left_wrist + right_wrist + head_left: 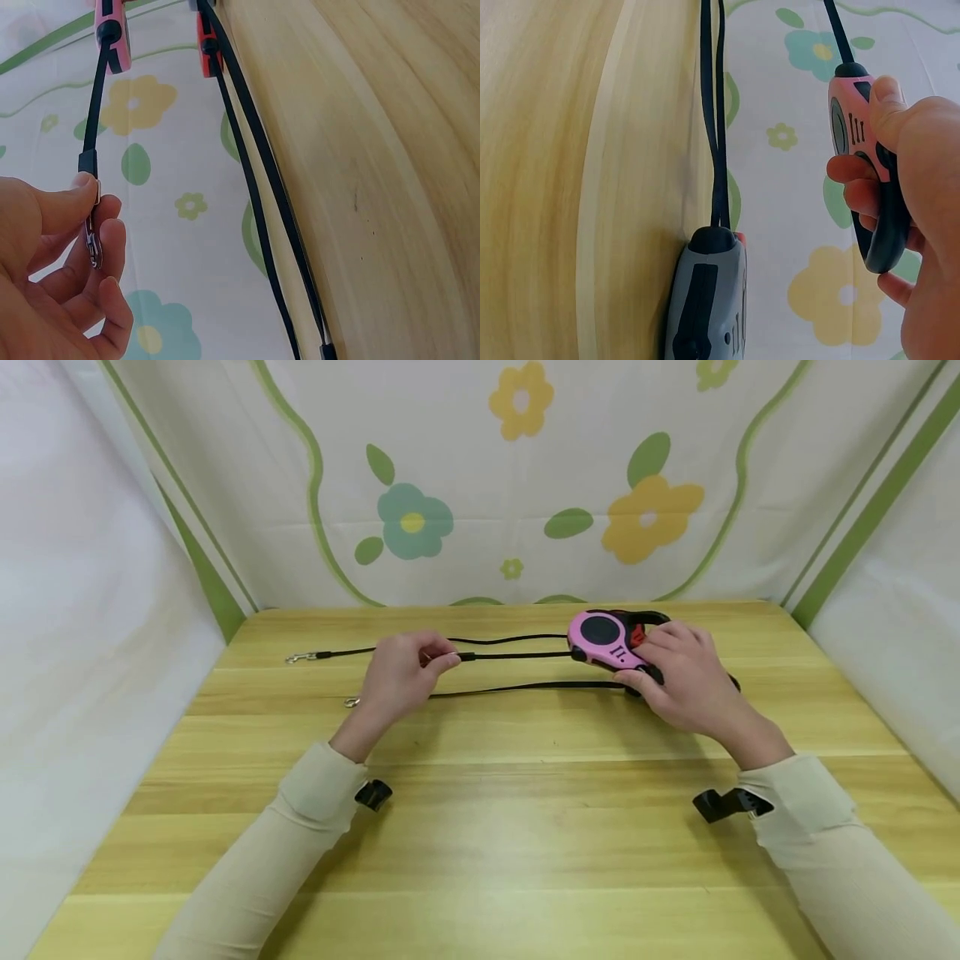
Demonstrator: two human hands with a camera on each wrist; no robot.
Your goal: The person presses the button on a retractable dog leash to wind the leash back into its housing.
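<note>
My right hand (690, 681) grips a pink retractable leash (603, 639) by its black handle, just above the wooden table (480, 827). In the right wrist view my fingers (855, 187) curl through that handle and my thumb lies on the pink housing (847, 124). A black cord (517, 655) runs from it to my left hand (401, 677), which pinches the cord's metal clip (94, 240) between thumb and forefinger. A second leash, grey with red trim (705, 300), lies on the table beside my right hand, mostly hidden in the head view.
Two more black lines (259, 172) stretch left across the table; one ends in a metal snap hook (300, 657), the other in a small ring (351, 702). A flowered cloth backdrop (525, 485) and white side walls enclose the table.
</note>
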